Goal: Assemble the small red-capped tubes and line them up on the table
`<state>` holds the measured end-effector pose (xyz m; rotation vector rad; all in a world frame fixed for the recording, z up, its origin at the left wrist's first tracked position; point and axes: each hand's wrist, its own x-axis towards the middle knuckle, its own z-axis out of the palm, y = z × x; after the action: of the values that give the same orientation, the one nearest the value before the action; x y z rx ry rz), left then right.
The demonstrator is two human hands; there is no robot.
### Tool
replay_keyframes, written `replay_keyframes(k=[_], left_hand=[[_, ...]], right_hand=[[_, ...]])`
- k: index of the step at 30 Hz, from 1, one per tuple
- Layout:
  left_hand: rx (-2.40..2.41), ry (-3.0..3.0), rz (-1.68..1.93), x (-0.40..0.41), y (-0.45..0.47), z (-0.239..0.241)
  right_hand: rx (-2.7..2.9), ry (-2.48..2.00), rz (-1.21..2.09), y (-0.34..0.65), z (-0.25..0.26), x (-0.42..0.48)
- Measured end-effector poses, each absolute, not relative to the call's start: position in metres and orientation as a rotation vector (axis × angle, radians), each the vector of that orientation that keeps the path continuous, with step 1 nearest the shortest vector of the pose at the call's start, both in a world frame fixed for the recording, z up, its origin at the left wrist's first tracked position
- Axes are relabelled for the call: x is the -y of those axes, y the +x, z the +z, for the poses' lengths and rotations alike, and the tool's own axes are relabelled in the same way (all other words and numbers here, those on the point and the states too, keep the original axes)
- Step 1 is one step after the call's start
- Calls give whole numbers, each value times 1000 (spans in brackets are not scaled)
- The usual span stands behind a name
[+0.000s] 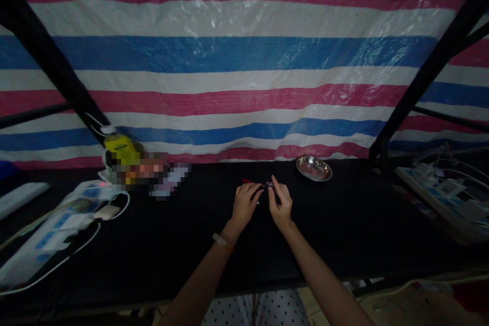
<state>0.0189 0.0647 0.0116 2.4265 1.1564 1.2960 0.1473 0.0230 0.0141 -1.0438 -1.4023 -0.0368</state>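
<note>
Pinching a small dark item [267,186] left of the metal dish [314,168], the left hand [244,204] and right hand [281,206] both have their grip clamped on it; light, steady pressure should help.

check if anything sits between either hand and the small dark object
Nothing visible does: the left hand and the right hand both have their fingertips at the small dark object, which is too dim to make out in detail.

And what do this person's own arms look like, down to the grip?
Both forearms are bare, with no sleeves showing. The left grip and right grip are ungloved human hands. A pale band sits at the left wrist, with an orange-tinged strand beside it.
</note>
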Motion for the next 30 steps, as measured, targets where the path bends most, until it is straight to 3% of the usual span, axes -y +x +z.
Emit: replay_keyframes(k=[13, 24, 30], left_hand=[[-1232, 2208, 1200, -66, 18, 16], [-1487, 1972, 1156, -83, -2, 23], [-1640, 2124, 831, -90, -22, 25]], right_hand=[[1058, -1156, 256, 146, 6, -35], [1354, -1193, 327, 151, 13, -37], [1500, -1247, 315, 153, -1, -41]])
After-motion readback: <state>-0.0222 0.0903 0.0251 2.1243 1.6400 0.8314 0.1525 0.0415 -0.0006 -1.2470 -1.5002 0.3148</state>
